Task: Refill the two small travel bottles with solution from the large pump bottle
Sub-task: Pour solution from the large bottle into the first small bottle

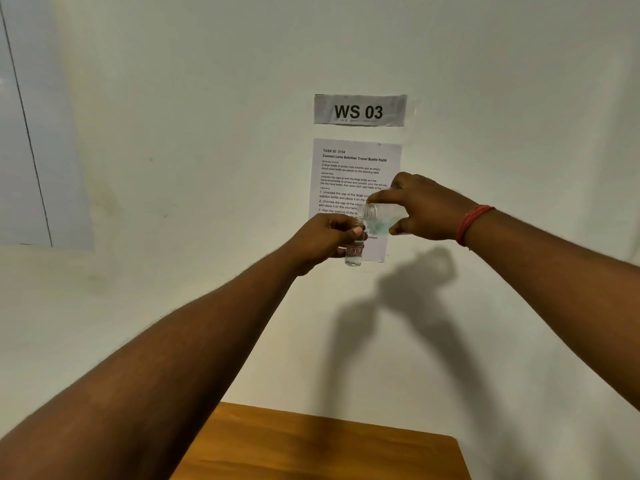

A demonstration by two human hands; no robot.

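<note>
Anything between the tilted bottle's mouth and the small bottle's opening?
Head view: nothing; tilted bottle mouth sits right over small bottle.

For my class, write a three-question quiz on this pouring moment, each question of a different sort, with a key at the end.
1. True or false: the left hand holds the small travel bottle upright.
2. Multiple choice: the larger clear bottle in the right hand is A) standing on the wooden table, B) tilted with its open neck toward the small bottle's mouth, C) capped and upright.
3. Fill in: the sign on the wall above the task sheet reads ____.

Key: 1 true; 2 B; 3 WS 03.
</note>
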